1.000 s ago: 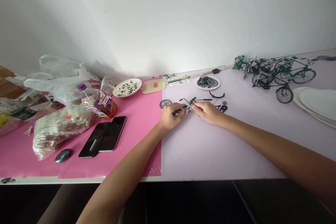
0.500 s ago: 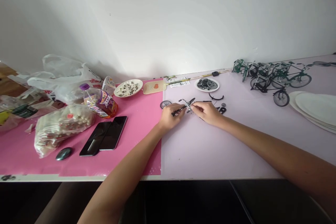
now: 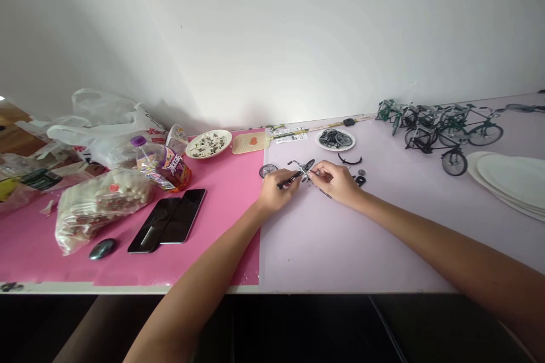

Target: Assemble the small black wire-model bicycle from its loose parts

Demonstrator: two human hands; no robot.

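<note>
Both my hands work close together on a partly built toy bicycle (image 3: 304,170), with silver handlebars and a black wheel. My left hand (image 3: 273,190) is closed around its dark frame part, whose black end sticks out under the fingers. The thumb and fingers of my right hand (image 3: 338,182) pinch it from the other side, close to the handlebars. A thin dark piece (image 3: 325,193) shows below my right fingers; what exactly the fingertips grip is hidden. A loose spoked wheel (image 3: 268,170) lies just behind my left hand. Small black parts (image 3: 360,180) lie beside my right hand.
Behind my hands are a curved black part (image 3: 349,159) and a plate of wheels (image 3: 335,139). Finished toy bicycles (image 3: 451,130) and stacked white plates (image 3: 515,181) stand right. On the left lie a bottle (image 3: 162,164), phones (image 3: 168,221), bags (image 3: 104,204) and a dish (image 3: 208,144).
The toy bicycle has turned slightly between my hands, showing more of its wheel. My right fingers have shifted a little, and a thin dark piece shows below them.
</note>
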